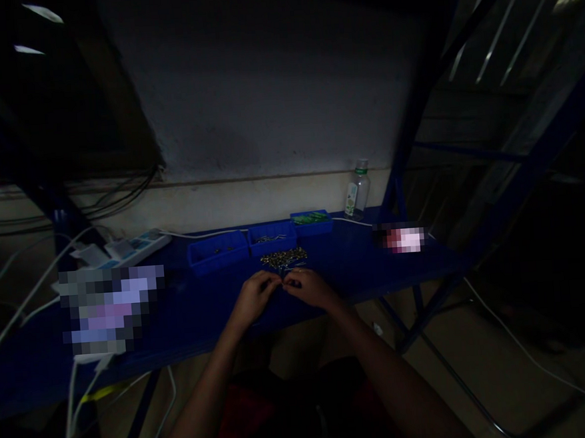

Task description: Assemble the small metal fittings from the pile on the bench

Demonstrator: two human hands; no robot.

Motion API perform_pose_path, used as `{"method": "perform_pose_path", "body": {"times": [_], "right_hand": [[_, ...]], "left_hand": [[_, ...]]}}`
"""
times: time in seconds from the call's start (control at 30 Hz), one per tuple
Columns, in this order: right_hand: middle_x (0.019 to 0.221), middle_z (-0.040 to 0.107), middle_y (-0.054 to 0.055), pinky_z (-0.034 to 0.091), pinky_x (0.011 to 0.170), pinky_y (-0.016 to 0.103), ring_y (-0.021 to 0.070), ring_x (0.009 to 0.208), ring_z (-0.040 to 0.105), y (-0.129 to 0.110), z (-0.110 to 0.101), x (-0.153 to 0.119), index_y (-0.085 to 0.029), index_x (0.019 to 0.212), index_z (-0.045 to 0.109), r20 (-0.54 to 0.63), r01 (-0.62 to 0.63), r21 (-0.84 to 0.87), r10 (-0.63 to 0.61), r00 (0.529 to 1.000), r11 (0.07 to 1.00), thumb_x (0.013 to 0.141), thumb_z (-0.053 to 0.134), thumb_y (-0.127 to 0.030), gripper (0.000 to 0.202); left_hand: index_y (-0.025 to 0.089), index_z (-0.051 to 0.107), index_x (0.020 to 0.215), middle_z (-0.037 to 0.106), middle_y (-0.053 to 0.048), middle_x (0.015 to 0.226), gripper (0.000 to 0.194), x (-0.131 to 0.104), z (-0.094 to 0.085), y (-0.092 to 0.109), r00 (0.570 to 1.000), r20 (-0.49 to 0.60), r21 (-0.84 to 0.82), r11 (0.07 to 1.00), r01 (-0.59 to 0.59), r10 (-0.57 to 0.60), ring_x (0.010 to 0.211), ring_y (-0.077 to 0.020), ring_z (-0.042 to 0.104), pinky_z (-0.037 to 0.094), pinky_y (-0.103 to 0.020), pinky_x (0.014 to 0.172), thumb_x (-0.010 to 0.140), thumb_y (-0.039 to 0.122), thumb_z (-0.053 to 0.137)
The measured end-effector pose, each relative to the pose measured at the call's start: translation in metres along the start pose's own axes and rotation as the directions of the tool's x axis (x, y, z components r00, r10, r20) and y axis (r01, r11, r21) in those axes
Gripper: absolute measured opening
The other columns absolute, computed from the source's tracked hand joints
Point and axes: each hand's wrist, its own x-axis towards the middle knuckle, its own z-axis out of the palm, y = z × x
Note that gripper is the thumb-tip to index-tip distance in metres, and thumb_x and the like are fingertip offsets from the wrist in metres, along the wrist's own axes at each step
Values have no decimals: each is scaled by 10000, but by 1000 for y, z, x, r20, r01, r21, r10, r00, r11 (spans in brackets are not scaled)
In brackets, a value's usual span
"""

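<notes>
My left hand (256,295) and my right hand (308,287) meet fingertip to fingertip over the front of the blue table. Both are closed in a pinch; whatever sits between the fingers is too small and dark to make out. Just beyond them lies a pile of small brass-coloured metal parts (284,256). A few thin silver pins (296,266) lie between the pile and my right hand. Behind the pile is a blue bin (273,248) with slim silver pieces inside. To its left, another blue bin (218,259) holds a few small parts.
A third blue bin (313,229) contains green pieces. At the back right stands a clear bottle (358,194). On the left are a white power strip (141,246) with cables and a blurred-out item (111,312). A blurred bright item (404,239) lies right.
</notes>
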Motion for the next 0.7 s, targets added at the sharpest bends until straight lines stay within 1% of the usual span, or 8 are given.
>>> {"method": "perform_pose_path", "body": {"times": [0.07,0.1,0.17,0.27,0.4,0.5,0.6,0.7], "right_hand": [[772,599,-2,397,659,214,110,699,537,0,-1,0,-198,839,609,-36,-37,48,39,999,998,808,537,-242,90],[780,605,-1,403,661,213,109,699,543,-1,-2,0,-197,851,603,-57,-57,82,62,996,995,818,522,-247,100],[802,619,0,414,669,210,108,712,559,-2,-2,0,-194,871,592,-79,-80,153,93,993,985,829,502,-252,115],[821,629,0,426,676,205,106,732,575,-5,-3,0,-192,874,589,-50,-67,214,79,996,975,828,494,-243,117],[830,630,0,431,693,207,105,746,581,-7,-4,-1,-191,858,591,-25,-36,227,43,999,973,827,489,-238,116],[823,632,3,430,688,209,108,743,582,-5,-3,0,-189,870,586,-49,-65,220,77,996,973,824,492,-244,119],[785,623,3,420,655,204,108,709,571,-2,-1,0,-184,850,581,-77,-119,183,135,988,976,812,501,-237,103],[744,600,-9,395,628,199,100,664,542,0,1,0,-187,809,580,-33,-116,115,120,992,987,796,515,-218,74]], "left_hand": [[179,623,873,627,-48,875,230,0,1,-3,1000,-21,22,1000,14,-14,829,-175,567,417,-280,763,850,334,456],[181,623,872,629,-48,871,230,1,1,-5,1000,-13,44,999,14,-13,827,-177,564,415,-284,763,851,333,452],[190,627,850,636,-44,856,218,1,3,-7,999,40,104,995,-6,2,818,-182,555,408,-291,759,848,325,457],[202,632,822,639,-36,836,203,2,5,-7,991,131,170,984,-51,29,811,-183,541,399,-290,753,844,314,464],[201,624,797,627,-36,806,224,3,5,-4,985,166,181,981,-68,38,796,-178,532,400,-282,736,851,331,449],[198,615,807,623,-35,809,220,2,4,-2,989,147,160,986,-50,26,797,-177,539,403,-283,739,854,323,440],[189,606,842,623,-39,843,217,2,2,-1,998,67,100,995,4,-11,808,-173,555,411,-280,747,857,312,427],[181,608,860,618,-41,857,229,1,0,2,999,-1,53,998,32,-32,801,-169,565,419,-279,749,856,323,428]]}}
